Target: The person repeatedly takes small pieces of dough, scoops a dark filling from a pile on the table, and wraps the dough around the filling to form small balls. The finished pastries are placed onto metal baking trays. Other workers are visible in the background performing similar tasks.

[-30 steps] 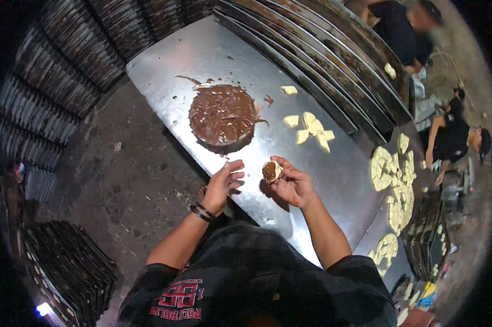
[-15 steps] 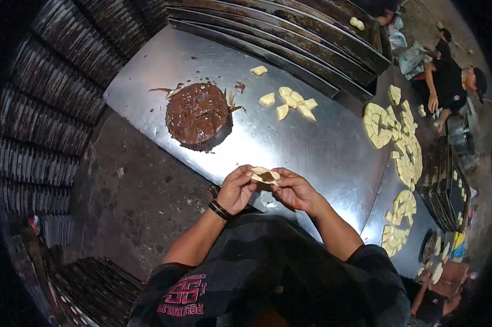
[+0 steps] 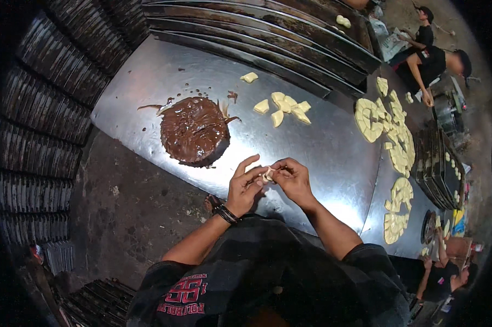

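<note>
A small pale piece of dough (image 3: 267,175) is pinched between my two hands, above the near edge of the metal table. My left hand (image 3: 245,188) holds it from the left with thumb and fingertips, its index finger raised. On the other side my right hand (image 3: 293,181) presses its thumb and fingers onto the dough. Fingers cover most of the piece, so any filling inside is hidden. Ahead and to the left, a glossy mound of chocolate paste (image 3: 194,129) lies on the table. Several cut dough pieces (image 3: 283,103) sit beyond my right hand.
The metal table (image 3: 333,163) carries cut dough rounds (image 3: 399,144) at its right. Stacked dark trays (image 3: 268,38) line its far edge; more trays (image 3: 435,169) stand at the right. Tray racks (image 3: 33,141) fill the left. Co-workers (image 3: 434,65) are at the far right and lower right.
The dough was stretched open with brown filling showing; now it is gathered and pinched between my fingertips. My left index finger has lifted. The view has shifted slightly.
</note>
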Tool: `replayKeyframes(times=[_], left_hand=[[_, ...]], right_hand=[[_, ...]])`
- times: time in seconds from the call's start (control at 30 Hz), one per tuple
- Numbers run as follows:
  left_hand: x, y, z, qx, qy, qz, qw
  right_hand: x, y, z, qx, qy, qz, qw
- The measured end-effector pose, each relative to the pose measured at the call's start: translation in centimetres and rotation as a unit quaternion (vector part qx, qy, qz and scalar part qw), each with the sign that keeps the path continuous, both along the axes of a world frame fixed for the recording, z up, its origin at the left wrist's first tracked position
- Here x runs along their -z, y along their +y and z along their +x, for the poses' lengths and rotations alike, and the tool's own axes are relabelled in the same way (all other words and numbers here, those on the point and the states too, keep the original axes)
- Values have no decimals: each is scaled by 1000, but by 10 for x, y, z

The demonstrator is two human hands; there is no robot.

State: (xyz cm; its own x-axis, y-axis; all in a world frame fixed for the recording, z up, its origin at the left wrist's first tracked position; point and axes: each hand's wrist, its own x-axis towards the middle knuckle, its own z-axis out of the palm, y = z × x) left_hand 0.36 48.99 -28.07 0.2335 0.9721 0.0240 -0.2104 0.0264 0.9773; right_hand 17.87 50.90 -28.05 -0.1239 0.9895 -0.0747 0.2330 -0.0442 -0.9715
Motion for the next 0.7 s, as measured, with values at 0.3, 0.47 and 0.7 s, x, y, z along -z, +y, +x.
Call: replayKeyframes(times=[0.3,0.47,0.7], left_hand=[[-10,-12,57,10,32,-68,997],[-1,-17,64,-134,48,-26,989],[1,-20,50,-195,147,14,970]], right_hand=[[8,-15,59,3,-7,46,999],[-8,21,79,0,265,-325,908],[-12,10,32,-30,308,-295,904]])
